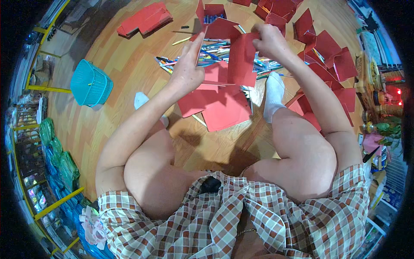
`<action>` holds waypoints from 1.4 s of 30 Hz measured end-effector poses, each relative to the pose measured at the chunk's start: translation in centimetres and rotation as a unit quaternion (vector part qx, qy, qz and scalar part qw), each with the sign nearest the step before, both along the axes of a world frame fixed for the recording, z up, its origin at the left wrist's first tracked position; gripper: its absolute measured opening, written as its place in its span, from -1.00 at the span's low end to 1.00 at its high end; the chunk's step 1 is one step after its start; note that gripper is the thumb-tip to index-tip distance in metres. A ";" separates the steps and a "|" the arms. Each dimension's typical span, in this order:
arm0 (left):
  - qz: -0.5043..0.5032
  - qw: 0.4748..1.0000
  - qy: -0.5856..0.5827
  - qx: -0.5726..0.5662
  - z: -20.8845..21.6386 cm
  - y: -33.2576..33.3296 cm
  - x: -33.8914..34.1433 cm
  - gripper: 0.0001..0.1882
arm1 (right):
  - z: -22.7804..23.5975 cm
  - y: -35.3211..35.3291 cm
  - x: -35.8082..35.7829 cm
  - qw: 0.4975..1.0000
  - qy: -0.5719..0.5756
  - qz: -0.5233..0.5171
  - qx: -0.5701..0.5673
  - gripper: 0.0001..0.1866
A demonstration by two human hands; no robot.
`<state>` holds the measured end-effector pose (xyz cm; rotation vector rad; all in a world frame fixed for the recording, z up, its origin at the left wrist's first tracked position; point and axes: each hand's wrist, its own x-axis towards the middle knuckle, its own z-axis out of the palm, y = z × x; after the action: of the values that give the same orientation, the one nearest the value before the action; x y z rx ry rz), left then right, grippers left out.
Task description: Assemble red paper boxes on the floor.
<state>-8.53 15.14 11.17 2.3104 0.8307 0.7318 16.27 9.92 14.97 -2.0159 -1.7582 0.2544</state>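
A red cardboard box (242, 60), partly folded with its flaps standing up, is held between my hands above the floor. My left hand (189, 69) grips its left panel, which shows nearly edge-on, with the index finger stretched along it. At the upper right edge, my right hand (271, 42) pinches the box with bent fingers. Beneath and nearer to me lies a flat red cardboard piece (227, 114). A spread pile of pens and pencils (211, 51) surrounds the box, partly hidden by it.
A stack of flat red cardboard (146, 19) lies at the far left. Opened red boxes (330, 49) cluster on the right, and one box with pens inside (213, 16) stands at the back. A turquoise basket (92, 84) sits left. Yellow-framed shelves (58, 205) line the left side.
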 end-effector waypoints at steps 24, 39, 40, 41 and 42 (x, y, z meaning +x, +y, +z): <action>0.018 0.937 0.116 -0.330 5.2 2.5 -3.5 -0.81 | 4.0 -1.1 -0.9 0.929 0.309 0.165 -0.123 -0.53; -0.172 0.907 0.004 -0.384 5.2 3.1 -2.7 -0.57 | 1.7 -0.4 -4.4 0.871 0.156 0.360 -0.296 -0.51; -0.159 0.901 -0.065 -0.398 5.3 3.8 -3.0 -0.47 | 1.6 -0.4 -4.2 0.892 0.163 0.345 -0.242 -0.51; -0.160 0.891 -0.132 -0.403 5.4 4.4 -3.4 -0.37 | 1.8 -0.4 -3.7 0.892 0.162 0.346 -0.242 -0.51; -0.128 0.876 -0.207 -0.416 5.8 5.1 -4.5 -0.35 | 2.2 -0.3 -3.1 0.909 0.157 0.311 -0.231 -0.53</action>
<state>-13.02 20.23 16.98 1.3803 0.4804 0.5608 13.19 9.66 17.15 -1.4831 -2.2066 1.2236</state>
